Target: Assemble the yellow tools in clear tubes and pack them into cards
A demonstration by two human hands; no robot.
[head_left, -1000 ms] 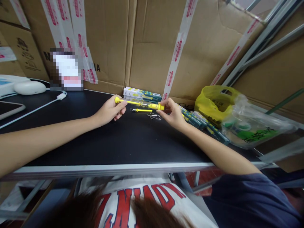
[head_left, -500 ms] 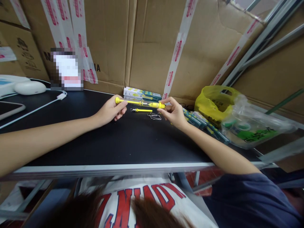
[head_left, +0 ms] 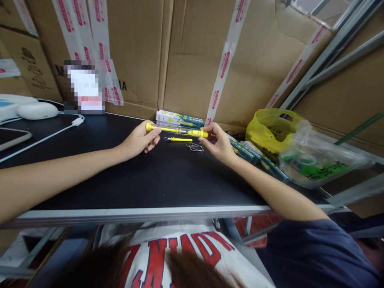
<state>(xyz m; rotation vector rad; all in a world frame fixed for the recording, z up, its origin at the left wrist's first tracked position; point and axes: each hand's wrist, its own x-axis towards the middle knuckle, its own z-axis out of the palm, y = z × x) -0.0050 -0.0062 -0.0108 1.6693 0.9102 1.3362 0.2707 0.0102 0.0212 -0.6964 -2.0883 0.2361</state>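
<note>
A clear plastic tube with yellow ends (head_left: 177, 130) is held level above the black table, with yellow and metal parts showing inside it. My left hand (head_left: 140, 140) is closed around its left end, thumb on top. At the other end, the fingertips of my right hand (head_left: 220, 144) pinch the yellow cap. Just below the tube lies a slim yellow rod (head_left: 180, 139) with a metal tip at its left. Beside the rod are some thin bent metal wires (head_left: 195, 147).
Teal-and-white printed boxes (head_left: 171, 117) lie behind my hands; more boxes (head_left: 255, 154) lie right. Yellow (head_left: 270, 130) and clear (head_left: 318, 164) plastic bags sit farther right. Large cardboard (head_left: 192, 60) backs the table (head_left: 168, 184). A white cable (head_left: 42, 138) and a phone (head_left: 15, 138) are left.
My right hand's fingers have shifted slightly on the yellow cap. The tube, my left hand and the things on the table look the same.
</note>
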